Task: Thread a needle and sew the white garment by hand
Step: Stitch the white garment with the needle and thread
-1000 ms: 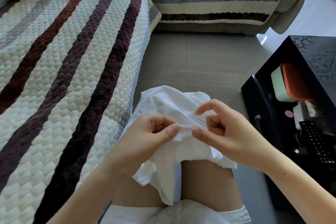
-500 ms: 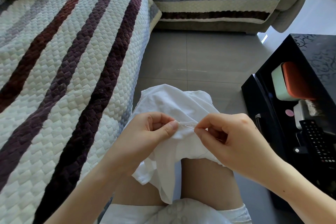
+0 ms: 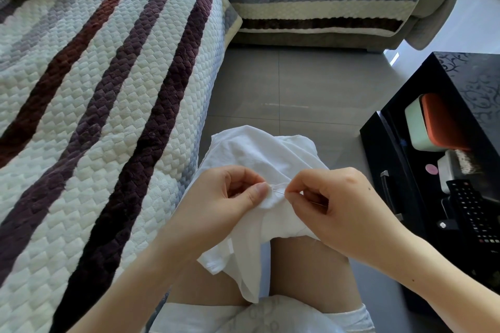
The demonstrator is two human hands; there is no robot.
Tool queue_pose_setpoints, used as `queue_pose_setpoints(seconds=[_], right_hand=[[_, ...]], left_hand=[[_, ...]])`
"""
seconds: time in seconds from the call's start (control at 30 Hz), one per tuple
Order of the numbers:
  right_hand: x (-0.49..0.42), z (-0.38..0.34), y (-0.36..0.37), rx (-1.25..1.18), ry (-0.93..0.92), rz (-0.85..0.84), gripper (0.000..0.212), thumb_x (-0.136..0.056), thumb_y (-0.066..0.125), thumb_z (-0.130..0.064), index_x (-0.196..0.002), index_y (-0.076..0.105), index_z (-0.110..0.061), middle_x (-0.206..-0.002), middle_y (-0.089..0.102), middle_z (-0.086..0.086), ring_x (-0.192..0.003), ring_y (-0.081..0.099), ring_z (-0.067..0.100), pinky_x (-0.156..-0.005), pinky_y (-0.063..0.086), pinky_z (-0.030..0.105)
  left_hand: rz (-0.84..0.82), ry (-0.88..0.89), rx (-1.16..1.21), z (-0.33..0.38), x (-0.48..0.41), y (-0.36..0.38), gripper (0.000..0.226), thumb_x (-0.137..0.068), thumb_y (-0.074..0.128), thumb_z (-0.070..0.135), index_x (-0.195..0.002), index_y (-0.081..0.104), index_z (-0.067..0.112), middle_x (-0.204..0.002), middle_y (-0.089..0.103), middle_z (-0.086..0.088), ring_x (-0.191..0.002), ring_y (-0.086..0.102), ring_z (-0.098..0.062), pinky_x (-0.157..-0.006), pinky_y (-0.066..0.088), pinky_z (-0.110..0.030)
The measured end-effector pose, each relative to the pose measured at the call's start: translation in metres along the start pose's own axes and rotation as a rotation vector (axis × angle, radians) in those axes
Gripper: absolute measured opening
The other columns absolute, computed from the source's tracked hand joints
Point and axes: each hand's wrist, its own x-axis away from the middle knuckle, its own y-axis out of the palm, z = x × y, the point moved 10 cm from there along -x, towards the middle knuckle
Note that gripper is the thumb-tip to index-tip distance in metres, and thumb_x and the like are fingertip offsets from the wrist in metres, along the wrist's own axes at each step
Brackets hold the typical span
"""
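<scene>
The white garment [image 3: 259, 154] lies bunched over my knees, its lower edge hanging between my legs. My left hand [image 3: 227, 197] pinches a small fold of the cloth between thumb and curled fingers. My right hand [image 3: 338, 205] pinches a thin silver needle [image 3: 280, 192] between thumb and forefinger. The needle's tip sits in the fold right beside my left thumb. Any thread is too fine to make out.
A quilted sofa cover [image 3: 94, 116] with dark stripes fills the left side and runs along the back. A black low table [image 3: 476, 81] stands to the right, with a green and orange box [image 3: 433, 124] and a remote control [image 3: 473, 211] inside. Grey floor tiles [image 3: 297, 89] lie ahead.
My right hand had its fingers spread and held off the cloth. It has since closed on the needle and brought the tip up to the fold. My left hand has kept its pinch.
</scene>
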Motion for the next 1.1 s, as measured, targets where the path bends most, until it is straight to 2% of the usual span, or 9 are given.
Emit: queue_pose_setpoints(seconds=[0.13, 0.2, 0.37, 0.53, 0.6, 0.7, 0.83, 0.97, 1.1], right_hand=[[-0.004, -0.003, 0.006, 0.047, 0.000, -0.018, 0.013, -0.077, 0.054, -0.013, -0.067, 0.062, -0.017, -0.044, 0.027, -0.015, -0.038, 0.028, 0.001, -0.043, 0.022, 0.013], [-0.003, -0.001, 0.005, 0.012, 0.009, -0.016, 0.012, -0.077, 0.055, -0.012, -0.068, 0.062, -0.016, -0.042, 0.029, -0.016, -0.039, 0.033, 0.002, -0.044, 0.026, 0.011], [-0.002, 0.009, 0.000, -0.135, 0.056, -0.031, 0.013, -0.078, 0.057, -0.013, -0.068, 0.063, -0.015, -0.045, 0.044, -0.001, -0.044, 0.036, 0.014, -0.046, 0.028, 0.013], [-0.003, 0.015, 0.003, -0.353, 0.113, -0.080, 0.014, -0.079, 0.059, -0.016, -0.068, 0.067, -0.013, -0.050, 0.051, 0.003, -0.046, 0.037, 0.004, -0.049, 0.031, 0.012], [-0.003, 0.020, 0.007, -0.457, 0.156, -0.105, 0.014, -0.078, 0.060, -0.017, -0.068, 0.068, -0.012, -0.053, 0.053, 0.011, -0.048, 0.038, 0.008, -0.050, 0.033, 0.016], [-0.004, 0.030, 0.013, -0.597, 0.215, -0.136, 0.012, -0.078, 0.062, -0.019, -0.070, 0.069, -0.014, -0.062, 0.059, 0.018, -0.055, 0.045, 0.022, -0.055, 0.038, 0.024], [-0.002, 0.037, 0.021, -0.775, 0.281, -0.154, 0.010, -0.077, 0.064, -0.018, -0.074, 0.070, -0.011, -0.069, 0.066, 0.010, -0.067, 0.058, 0.015, -0.067, 0.047, 0.023], [-0.001, 0.036, 0.027, -0.896, 0.298, -0.178, 0.011, -0.077, 0.063, -0.013, -0.074, 0.069, -0.004, -0.070, 0.065, 0.006, -0.070, 0.059, 0.011, -0.068, 0.047, 0.018], [-0.003, 0.033, 0.031, -0.945, 0.289, -0.193, 0.009, -0.079, 0.062, -0.011, -0.075, 0.069, -0.007, -0.072, 0.065, 0.002, -0.071, 0.059, 0.010, -0.068, 0.047, 0.018]], left_hand=[[-0.032, 0.052, -0.065, 0.007, 0.002, 0.007, 0.010, -0.085, 0.066, 0.014, -0.079, 0.072, 0.017, -0.076, 0.073, -0.002, -0.071, 0.065, -0.005, -0.067, 0.049, -0.015], [-0.030, 0.034, -0.041, 0.005, 0.002, 0.006, 0.008, -0.086, 0.065, 0.015, -0.081, 0.072, 0.016, -0.078, 0.073, -0.001, -0.072, 0.066, -0.005, -0.066, 0.049, -0.014], [-0.011, -0.010, 0.012, 0.000, 0.000, 0.001, 0.007, -0.085, 0.066, 0.016, -0.081, 0.071, 0.015, -0.075, 0.073, 0.002, -0.071, 0.066, -0.003, -0.064, 0.047, -0.013], [-0.018, -0.036, 0.041, -0.001, -0.001, 0.002, 0.007, -0.083, 0.066, 0.017, -0.080, 0.071, 0.013, -0.073, 0.073, 0.001, -0.070, 0.066, -0.004, -0.063, 0.048, -0.014], [-0.033, -0.044, 0.060, -0.002, -0.001, 0.003, 0.007, -0.084, 0.065, 0.016, -0.081, 0.071, 0.013, -0.073, 0.073, 0.002, -0.070, 0.066, -0.004, -0.064, 0.049, -0.014], [-0.070, -0.053, 0.092, -0.002, -0.001, 0.006, 0.009, -0.086, 0.063, 0.014, -0.084, 0.070, 0.009, -0.074, 0.072, 0.001, -0.071, 0.065, -0.005, -0.065, 0.049, -0.014], [-0.110, -0.056, 0.152, 0.001, -0.001, 0.010, 0.016, -0.078, 0.062, 0.023, -0.082, 0.070, 0.010, -0.073, 0.071, 0.000, -0.071, 0.065, -0.006, -0.064, 0.049, -0.014], [-0.146, -0.099, 0.241, -0.003, 0.000, 0.016, 0.018, -0.073, 0.063, 0.024, -0.079, 0.070, 0.008, -0.071, 0.069, -0.002, -0.066, 0.064, -0.007, -0.060, 0.050, -0.015], [-0.166, -0.128, 0.296, -0.005, -0.001, 0.020, 0.018, -0.072, 0.063, 0.023, -0.077, 0.071, 0.008, -0.069, 0.069, -0.002, -0.062, 0.064, -0.007, -0.056, 0.050, -0.015]])
